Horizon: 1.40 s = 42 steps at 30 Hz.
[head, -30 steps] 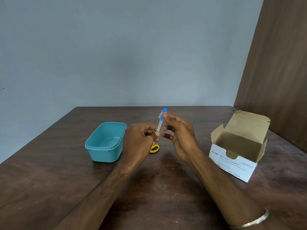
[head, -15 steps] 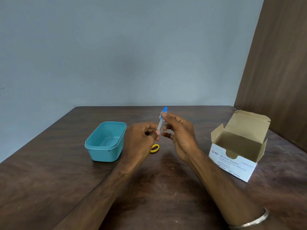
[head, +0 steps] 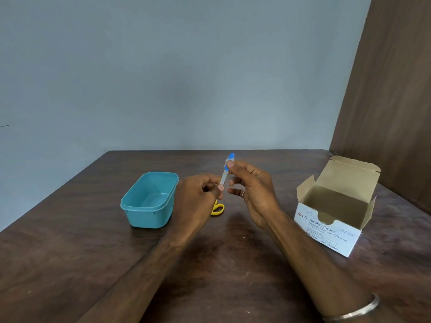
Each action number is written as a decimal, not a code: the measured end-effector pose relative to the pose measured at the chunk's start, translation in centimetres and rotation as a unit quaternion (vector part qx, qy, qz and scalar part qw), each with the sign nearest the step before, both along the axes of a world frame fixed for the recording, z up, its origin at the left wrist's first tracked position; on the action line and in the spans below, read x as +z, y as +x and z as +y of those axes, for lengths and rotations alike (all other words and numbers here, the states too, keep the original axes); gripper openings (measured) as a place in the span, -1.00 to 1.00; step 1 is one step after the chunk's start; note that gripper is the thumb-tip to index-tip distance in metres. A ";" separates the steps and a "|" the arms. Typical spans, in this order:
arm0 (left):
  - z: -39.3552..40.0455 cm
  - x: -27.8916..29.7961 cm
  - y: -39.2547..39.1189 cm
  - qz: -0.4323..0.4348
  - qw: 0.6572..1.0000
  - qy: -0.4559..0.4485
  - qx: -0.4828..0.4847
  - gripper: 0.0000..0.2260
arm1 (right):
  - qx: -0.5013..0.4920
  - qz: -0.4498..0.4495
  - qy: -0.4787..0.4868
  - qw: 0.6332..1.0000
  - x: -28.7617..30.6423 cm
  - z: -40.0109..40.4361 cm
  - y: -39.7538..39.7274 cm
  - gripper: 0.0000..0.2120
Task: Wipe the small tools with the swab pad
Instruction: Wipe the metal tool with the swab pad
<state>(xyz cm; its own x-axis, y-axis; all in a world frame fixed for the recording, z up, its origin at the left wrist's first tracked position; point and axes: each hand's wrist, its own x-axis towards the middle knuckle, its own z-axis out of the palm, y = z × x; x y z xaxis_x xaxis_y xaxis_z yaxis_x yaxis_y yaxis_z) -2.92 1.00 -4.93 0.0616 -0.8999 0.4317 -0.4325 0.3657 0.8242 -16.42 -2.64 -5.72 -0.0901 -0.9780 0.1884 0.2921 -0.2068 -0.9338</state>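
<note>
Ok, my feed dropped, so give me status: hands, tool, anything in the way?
Left hand grips tool at its lower end. Right hand pinches it near the blue tip. Swab pad not discernible. Yellow scissors on table under left hand, not blocking.

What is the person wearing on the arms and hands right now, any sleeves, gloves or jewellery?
No gloves, and no sleeves in view: both forearms are bare. The right hand has a thin ring on one finger, and a plain silver metal bangle circles the right wrist. The left hand shows nothing worn.
</note>
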 end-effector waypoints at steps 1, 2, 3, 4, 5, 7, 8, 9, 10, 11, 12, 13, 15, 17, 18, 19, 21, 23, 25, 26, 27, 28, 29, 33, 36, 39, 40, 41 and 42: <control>0.0 0.1 0.0 0.009 1.000 0.012 -0.006 -0.73 | 0.000 0.001 0.001 1.000 0.0 0.0 0.0 -0.91; 0.0 0.1 0.0 0.030 0.999 0.029 -0.018 -0.75 | 0.000 -0.001 0.002 1.000 0.1 0.0 0.0 -0.89; -0.1 0.2 0.0 0.063 0.996 0.049 -0.034 -0.79 | 0.001 -0.007 0.002 1.000 0.1 0.0 -0.1 -0.86; -0.1 0.4 0.1 0.104 0.991 0.072 -0.054 -0.84 | 0.008 -0.018 0.001 1.000 0.2 0.0 -0.2 -0.82; -0.2 0.5 0.2 0.144 0.982 0.095 -0.078 -0.88 | 0.017 -0.034 -0.001 0.999 0.2 0.0 -0.4 -0.76; -0.2 0.6 0.4 0.205 0.961 0.140 -0.126 -0.87 | 0.045 -0.070 -0.003 0.997 0.6 0.0 -0.7 -0.72; -0.2 0.7 0.5 0.227 0.948 0.161 -0.152 -0.86 | 0.062 -0.086 -0.003 0.994 0.7 0.0 -0.9 -0.75; -0.1 0.8 0.6 0.242 0.937 0.180 -0.178 -0.84 | 0.079 -0.100 -0.004 0.992 0.9 0.1 -0.9 -0.78; -0.1 0.8 0.6 0.250 0.926 0.197 -0.201 -0.82 | 0.092 -0.112 -0.004 0.989 1.0 0.1 -1.0 -0.80; 0.0 0.9 0.7 0.256 0.918 0.210 -0.220 -0.81 | 0.101 -0.121 -0.003 0.988 1.1 0.1 -1.0 -0.81; 0.0 1.0 0.7 0.260 0.911 0.220 -0.234 -0.79 | 0.104 -0.126 -0.003 0.986 1.1 0.1 -1.0 -0.82; 0.0 1.0 0.8 0.262 0.906 0.226 -0.243 -0.78 | 0.104 -0.130 -0.004 0.986 1.1 0.1 -1.1 -0.83; -0.1 1.0 0.9 0.257 0.905 0.228 -0.250 -0.77 | 0.097 -0.131 -0.008 0.987 1.1 0.0 -1.2 -0.82; -0.2 0.9 1.0 0.238 0.914 0.219 -0.247 -0.77 | 0.085 -0.125 -0.010 0.989 1.0 0.0 -1.3 -0.80; -0.2 0.9 1.0 0.228 0.918 0.213 -0.245 -0.77 | 0.077 -0.120 -0.010 0.990 1.0 0.0 -1.3 -0.81; -0.2 0.8 1.0 0.219 0.922 0.206 -0.242 -0.78 | 0.069 -0.115 -0.009 0.991 0.9 -0.1 -1.3 -0.83; -0.1 0.8 1.0 0.202 0.933 0.187 -0.231 -0.79 | 0.050 -0.106 -0.005 0.993 0.7 -0.1 -1.2 -0.87; -0.1 0.7 0.8 0.180 0.946 0.162 -0.214 -0.82 | 0.022 -0.082 -0.001 0.996 0.4 -0.3 -1.1 -0.87; -0.2 0.7 0.5 0.146 0.961 0.131 -0.195 -0.84 | 0.004 -0.051 0.002 0.999 0.1 -0.5 -1.0 -0.85; -0.2 0.6 0.4 0.129 0.967 0.116 -0.184 -0.85 | 0.004 -0.042 0.003 0.999 0.1 -0.5 -1.0 -0.85; -0.3 0.6 0.4 0.118 0.972 0.104 -0.175 -0.86 | 0.009 -0.039 0.006 0.999 0.0 -0.6 -0.9 -0.85; -0.3 0.5 0.3 0.111 0.975 0.096 -0.167 -0.87 | 0.015 -0.041 0.010 0.999 0.0 -0.6 -0.9 -0.85; -0.4 0.4 0.4 0.107 0.978 0.091 -0.157 -0.87 | 0.020 -0.046 0.013 0.999 0.0 -0.6 -0.8 -0.85; -0.8 0.3 0.5 0.126 0.983 0.083 -0.105 -0.92 | 0.002 -0.065 0.017 0.998 0.2 -0.5 -0.9 -0.87; -1.1 0.3 0.6 0.171 0.981 0.066 -0.059 -0.95 | -0.017 -0.029 0.015 0.999 0.1 -0.6 -1.2 -0.89; -1.2 0.3 0.8 0.206 0.978 0.036 -0.013 -0.95 | 0.001 0.064 -0.008 0.998 0.1 -0.3 -1.1 -0.86; -1.2 0.4 0.9 0.207 0.978 0.030 -0.005 -0.94 | 0.010 0.088 -0.014 0.996 0.1 -0.2 -1.0 -0.85; -1.1 0.5 0.9 0.205 0.978 0.024 -0.003 -0.95 | 0.019 0.104 -0.018 0.994 0.1 -0.1 -0.9 -0.85; -1.0 0.5 1.0 0.204 0.979 0.018 -0.004 -0.96 | 0.027 0.115 -0.016 0.993 0.1 -0.1 -0.8 -0.86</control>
<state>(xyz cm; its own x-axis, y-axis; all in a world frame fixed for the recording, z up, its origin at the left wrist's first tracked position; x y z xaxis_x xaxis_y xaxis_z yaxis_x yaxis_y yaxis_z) -1.93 -0.04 -4.40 0.2148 -0.9153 0.3408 -0.0608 0.3358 0.9400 -17.24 -2.70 -5.64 0.0111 -0.9733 0.2291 0.0829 -0.2274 -0.9703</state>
